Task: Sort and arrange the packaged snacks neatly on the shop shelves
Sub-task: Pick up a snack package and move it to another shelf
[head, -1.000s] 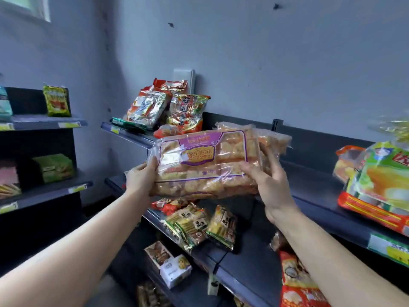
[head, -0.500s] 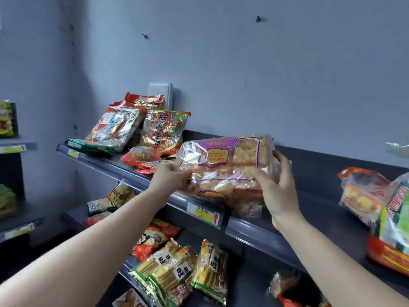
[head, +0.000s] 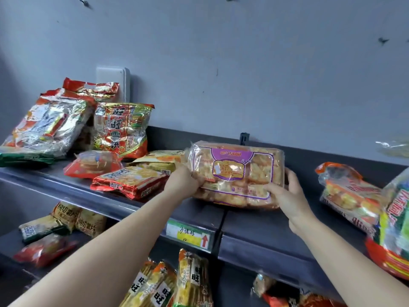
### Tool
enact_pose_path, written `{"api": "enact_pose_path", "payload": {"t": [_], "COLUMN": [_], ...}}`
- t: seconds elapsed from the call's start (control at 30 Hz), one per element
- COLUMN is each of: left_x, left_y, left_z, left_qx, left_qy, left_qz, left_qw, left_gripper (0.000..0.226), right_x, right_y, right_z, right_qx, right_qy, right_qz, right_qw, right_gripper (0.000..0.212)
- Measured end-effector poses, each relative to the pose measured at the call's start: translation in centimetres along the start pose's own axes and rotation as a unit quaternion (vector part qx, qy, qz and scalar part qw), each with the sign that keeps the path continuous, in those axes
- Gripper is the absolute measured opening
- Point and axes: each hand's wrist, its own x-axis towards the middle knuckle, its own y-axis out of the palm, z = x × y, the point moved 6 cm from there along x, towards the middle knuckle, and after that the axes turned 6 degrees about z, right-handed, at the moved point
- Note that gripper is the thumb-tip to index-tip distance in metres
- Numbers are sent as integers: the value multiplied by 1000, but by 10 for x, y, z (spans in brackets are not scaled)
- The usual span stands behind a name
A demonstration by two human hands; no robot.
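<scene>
On the dark grey metal top shelf [head: 254,224], far left, silver and red foil snack bags [head: 44,127] lean in a loose heap. Flat red-and-yellow cracker packets [head: 130,181] lie in front of them. Just right of these, the left hand [head: 183,182] grips one end of a clear plastic pack of golden pastries with a purple label [head: 236,173]. The right hand [head: 287,193] clasps the other end, probably to set the pack square in the shelf's open middle. Its base appears to touch the shelf. Orange-and-green bags [head: 347,191] crowd the right, limiting room.
</scene>
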Motion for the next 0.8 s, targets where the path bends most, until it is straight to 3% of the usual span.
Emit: {"api": "enact_pose_path", "payload": {"t": [0.2, 0.33, 0.4, 0.5, 0.6, 0.7, 0.8], "left_x": [14, 9, 5, 3, 1, -5, -7], "left_y": [10, -5, -24, -61, -87, -90, -94], "left_z": [1, 2, 3, 19, 47, 47, 46], "left_qx": [78, 192, 285, 417, 453, 464, 453], "left_qy": [55, 101, 117, 80, 18, 33, 51], "left_qz": [22, 18, -16, -30, 14, -1, -40], "left_qw": [995, 976, 951, 905, 891, 885, 889], "left_gripper": [32, 28, 32, 41, 36, 22, 24], "right_x": [-2, -6, -9, -8, -8, -9, -8], "right_y": [-5, 15, 34, 56, 74, 100, 121], "right_z": [-10, 16, 32, 41, 42, 42, 44], "right_qx": [-76, -243, -314, -453, -547, -525, -477], "right_qy": [46, -27, -75, -107, -144, -170, -189], "right_qz": [-93, -165, -174, -168, -136, -82, -41], "right_qw": [992, 956, 930, 869, 814, 830, 857], "right_gripper": [53, 101, 110, 101, 86, 76, 60]}}
